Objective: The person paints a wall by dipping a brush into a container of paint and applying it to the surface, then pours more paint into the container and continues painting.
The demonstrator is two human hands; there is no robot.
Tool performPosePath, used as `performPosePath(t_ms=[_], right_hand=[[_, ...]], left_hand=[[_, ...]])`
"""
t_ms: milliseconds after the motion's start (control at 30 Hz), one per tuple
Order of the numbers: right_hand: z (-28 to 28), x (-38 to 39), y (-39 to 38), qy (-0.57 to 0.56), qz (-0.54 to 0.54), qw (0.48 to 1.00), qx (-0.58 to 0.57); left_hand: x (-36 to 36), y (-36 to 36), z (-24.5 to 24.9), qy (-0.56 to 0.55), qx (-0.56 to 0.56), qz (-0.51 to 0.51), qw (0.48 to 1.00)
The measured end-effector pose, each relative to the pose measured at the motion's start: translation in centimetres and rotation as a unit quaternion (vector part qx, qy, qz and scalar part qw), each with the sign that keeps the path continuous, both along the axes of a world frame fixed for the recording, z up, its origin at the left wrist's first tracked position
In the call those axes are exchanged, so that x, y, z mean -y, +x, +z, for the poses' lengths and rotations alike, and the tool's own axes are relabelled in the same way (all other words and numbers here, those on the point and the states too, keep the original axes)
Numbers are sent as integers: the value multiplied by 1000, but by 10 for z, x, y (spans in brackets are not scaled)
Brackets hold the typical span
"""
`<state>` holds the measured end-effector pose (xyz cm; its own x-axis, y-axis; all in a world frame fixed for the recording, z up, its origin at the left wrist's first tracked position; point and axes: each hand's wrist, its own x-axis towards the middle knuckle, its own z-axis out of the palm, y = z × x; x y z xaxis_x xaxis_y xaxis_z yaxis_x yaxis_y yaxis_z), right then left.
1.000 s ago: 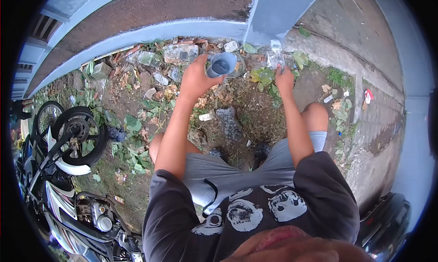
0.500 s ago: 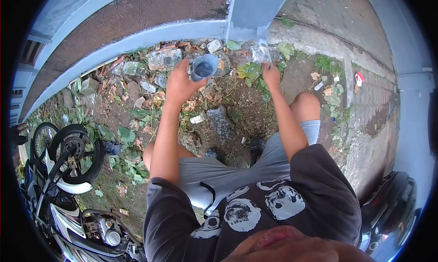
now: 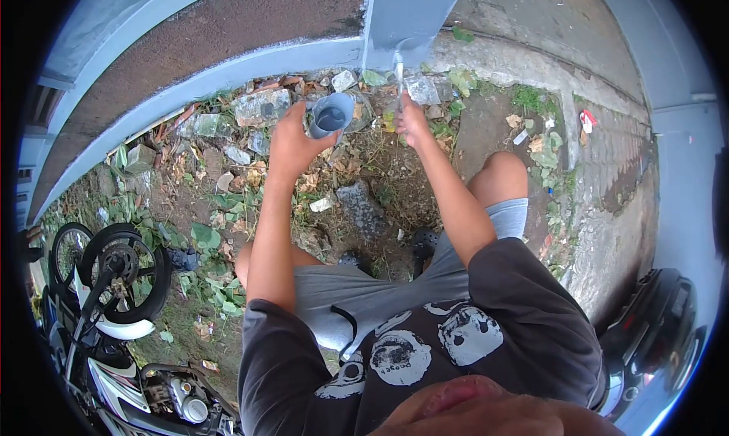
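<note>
My left hand (image 3: 295,141) is wrapped round a grey-blue cup (image 3: 332,115) with grey liquid in it, tilted with its mouth towards the camera. To the right, my right hand (image 3: 412,123) grips the handle of a paintbrush (image 3: 399,65). The brush points away from me, and its tip is at the lower part of a light blue pillar (image 3: 410,18). Fingers are closed on both the cup and the handle.
Stones (image 3: 262,107), leaves and rubble lie along the foot of the wall (image 3: 304,54). A concrete block (image 3: 363,208) lies between my knees. A motorcycle (image 3: 125,273) stands at the left, and another dark vehicle (image 3: 657,322) at the lower right.
My right hand has moved left, and the brush now points at the pillar's base further left than before. The cup in my left hand has shifted slightly left in the view.
</note>
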<state>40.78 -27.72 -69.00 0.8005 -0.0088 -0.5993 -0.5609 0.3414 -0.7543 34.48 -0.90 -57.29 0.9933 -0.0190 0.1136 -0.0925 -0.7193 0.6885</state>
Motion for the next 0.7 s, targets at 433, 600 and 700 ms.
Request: performPosePath(t_ms=[433, 600, 700], right_hand=[[2, 11, 14, 34, -120, 992, 11], [11, 8, -11, 6, 25, 999, -42], [9, 6, -18, 37, -83, 996, -14]], left_hand=[[-5, -1, 3, 29, -22, -1, 999], [-7, 0, -2, 20, -20, -3, 1000], [-6, 0, 1, 23, 12, 2, 1000]])
